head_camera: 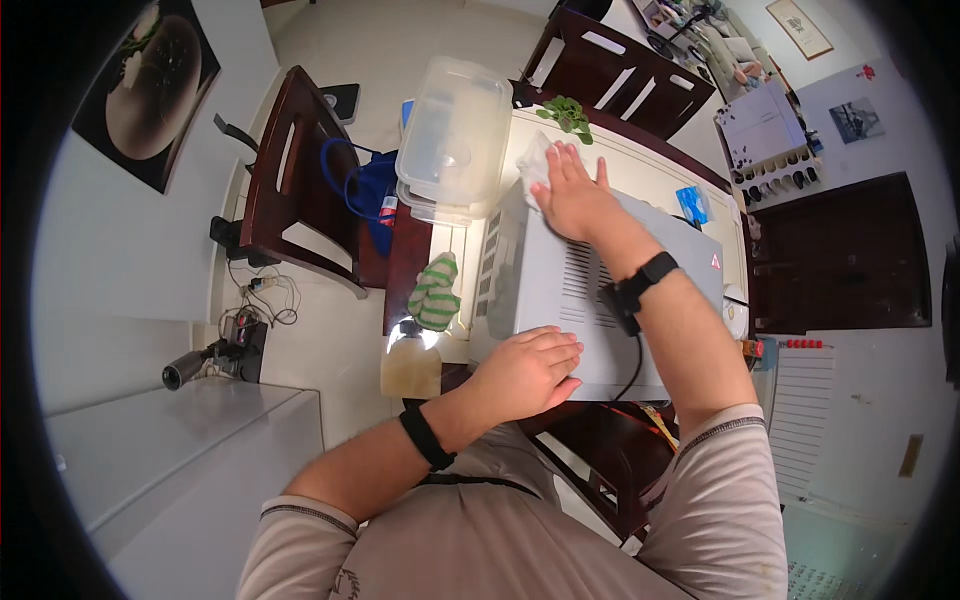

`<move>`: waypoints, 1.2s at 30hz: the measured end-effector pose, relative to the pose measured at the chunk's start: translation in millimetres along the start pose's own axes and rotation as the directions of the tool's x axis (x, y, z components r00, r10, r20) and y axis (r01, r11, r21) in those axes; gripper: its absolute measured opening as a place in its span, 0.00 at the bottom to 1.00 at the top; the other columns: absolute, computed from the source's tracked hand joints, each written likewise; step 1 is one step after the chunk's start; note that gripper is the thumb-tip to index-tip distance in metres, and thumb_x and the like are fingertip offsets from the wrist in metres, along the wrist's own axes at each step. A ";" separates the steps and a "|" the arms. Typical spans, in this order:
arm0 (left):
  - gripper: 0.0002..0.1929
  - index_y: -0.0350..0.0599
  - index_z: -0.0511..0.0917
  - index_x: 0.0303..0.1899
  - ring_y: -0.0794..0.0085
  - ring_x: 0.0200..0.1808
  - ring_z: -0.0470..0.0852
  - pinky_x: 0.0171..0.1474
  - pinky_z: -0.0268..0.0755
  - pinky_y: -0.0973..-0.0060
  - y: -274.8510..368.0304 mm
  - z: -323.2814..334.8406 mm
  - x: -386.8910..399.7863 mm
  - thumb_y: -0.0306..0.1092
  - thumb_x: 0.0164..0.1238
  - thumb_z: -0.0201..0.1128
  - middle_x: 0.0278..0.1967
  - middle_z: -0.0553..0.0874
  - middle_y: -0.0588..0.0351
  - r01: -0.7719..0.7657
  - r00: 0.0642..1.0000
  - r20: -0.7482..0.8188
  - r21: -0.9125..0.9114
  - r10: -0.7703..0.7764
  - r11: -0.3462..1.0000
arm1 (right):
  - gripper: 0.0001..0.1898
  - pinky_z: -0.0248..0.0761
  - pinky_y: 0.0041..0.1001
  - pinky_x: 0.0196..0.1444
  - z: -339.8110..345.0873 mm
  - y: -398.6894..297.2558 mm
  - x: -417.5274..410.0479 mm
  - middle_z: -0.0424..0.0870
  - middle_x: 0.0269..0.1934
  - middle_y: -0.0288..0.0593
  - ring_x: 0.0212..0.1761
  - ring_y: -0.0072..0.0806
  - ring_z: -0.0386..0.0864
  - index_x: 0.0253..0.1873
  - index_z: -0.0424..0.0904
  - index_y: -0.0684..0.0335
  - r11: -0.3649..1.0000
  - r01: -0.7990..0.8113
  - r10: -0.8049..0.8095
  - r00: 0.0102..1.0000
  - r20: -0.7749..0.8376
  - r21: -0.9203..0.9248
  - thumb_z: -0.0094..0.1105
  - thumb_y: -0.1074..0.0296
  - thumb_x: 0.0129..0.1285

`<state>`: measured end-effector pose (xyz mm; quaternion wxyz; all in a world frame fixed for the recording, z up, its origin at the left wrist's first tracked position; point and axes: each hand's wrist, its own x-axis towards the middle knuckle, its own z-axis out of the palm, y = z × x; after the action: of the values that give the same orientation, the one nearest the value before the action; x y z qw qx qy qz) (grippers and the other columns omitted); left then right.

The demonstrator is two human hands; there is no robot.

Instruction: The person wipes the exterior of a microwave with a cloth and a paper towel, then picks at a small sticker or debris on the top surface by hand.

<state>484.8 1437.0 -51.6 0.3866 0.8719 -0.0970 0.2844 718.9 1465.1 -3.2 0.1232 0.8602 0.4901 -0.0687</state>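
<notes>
A grey metal appliance (570, 352) with rows of vent slots lies in front of me on the table. My right hand (574, 196) is flat at its far left corner, fingers spread, over a crumpled white wipe (534, 159). Part of the wipe shows left of the fingers; the rest is hidden under the palm. My left hand (529, 371) rests on the near left part of the appliance's top with nothing in it. A striped green-and-grey cloth (435, 292) lies left of the appliance.
Stacked clear plastic containers (454, 142) stand at the table's left edge, with a leafy plant (566, 118) beyond. A bottle of yellowish liquid (411, 367) is near my left forearm. A blue packet (693, 204) lies right. Wooden chairs (300, 180) flank the table; a black cable (636, 371) hangs from my right wrist.
</notes>
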 end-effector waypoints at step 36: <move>0.10 0.41 0.87 0.43 0.61 0.58 0.85 0.65 0.78 0.58 1.6 -11.0 5.1 0.26 0.58 0.68 0.52 0.89 0.55 0.027 0.994 0.104 0.035 -0.030 0.999 | 0.37 0.29 0.59 0.83 41.7 87.1 -52.6 0.35 0.86 0.47 0.88 0.40 0.33 0.84 0.38 0.66 0.877 -0.404 0.390 0.915 0.106 0.260 0.32 0.48 0.81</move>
<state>483.7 1444.2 -41.8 0.3704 0.8932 -0.0999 0.2344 767.1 1367.3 -18.1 0.0256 0.9489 0.2858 -0.1312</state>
